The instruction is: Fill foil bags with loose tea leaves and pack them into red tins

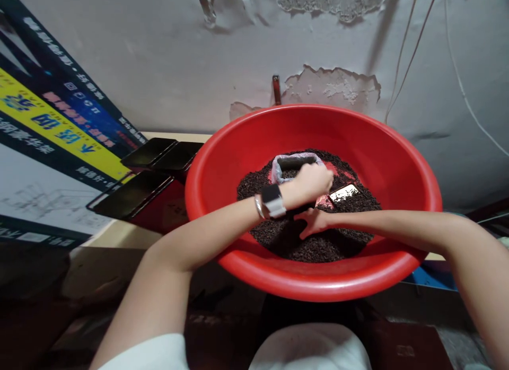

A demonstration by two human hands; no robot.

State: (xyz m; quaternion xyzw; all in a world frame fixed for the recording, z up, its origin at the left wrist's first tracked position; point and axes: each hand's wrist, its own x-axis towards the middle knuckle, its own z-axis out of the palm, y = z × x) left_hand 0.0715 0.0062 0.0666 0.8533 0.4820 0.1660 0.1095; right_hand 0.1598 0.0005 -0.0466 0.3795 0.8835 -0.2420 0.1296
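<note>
Box (pixel 296 162), lined with a bag (pixel 275 168), sits mid-basin toward the far side, some flakes (pixel 318 249) inside; left hand (pixel 314 182) is curled narrow over its near right edge, can't tell if it grips anything, while right hand (pixel 314 221) is spread wide at the flakes on the near side. Best to keep the bag folded out over the rim and the right fingers low, so flakes stay inside the red basin (pixel 330 290).

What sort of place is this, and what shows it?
Probably a small tea-packing workspace: a red plastic basin holds dark, tea-like leaves and a plastic-lined container, with open rectangular containers beside it.
</note>
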